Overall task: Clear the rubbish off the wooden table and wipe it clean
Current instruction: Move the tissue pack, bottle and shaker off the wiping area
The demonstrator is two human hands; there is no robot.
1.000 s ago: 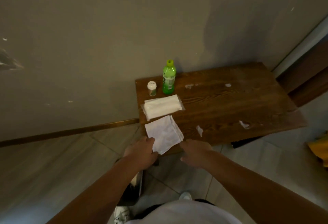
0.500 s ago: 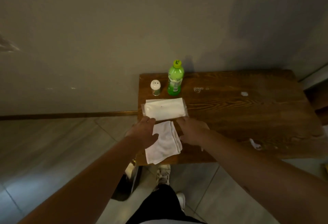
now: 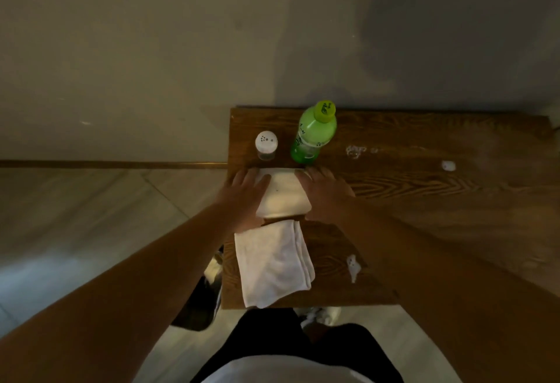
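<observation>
The dark wooden table (image 3: 424,200) stands against the wall. On its left part lies a white tissue pack (image 3: 283,197); my left hand (image 3: 242,197) rests on its left end and my right hand (image 3: 325,194) on its right end, fingers fairly straight. A folded white cloth (image 3: 272,264) lies nearer, at the table's front edge. White scraps of rubbish lie by the cloth (image 3: 353,267), behind the right hand (image 3: 354,150) and farther right (image 3: 448,165).
A green bottle (image 3: 313,135) with a yellow cap and a small white-lidded shaker (image 3: 266,145) stand at the table's back left, just behind the pack. A dark bin (image 3: 197,307) sits on the tiled floor under the table's left front corner.
Both hands moved forward from the folded cloth onto the tissue pack. The camera came closer and now looks more steeply down.
</observation>
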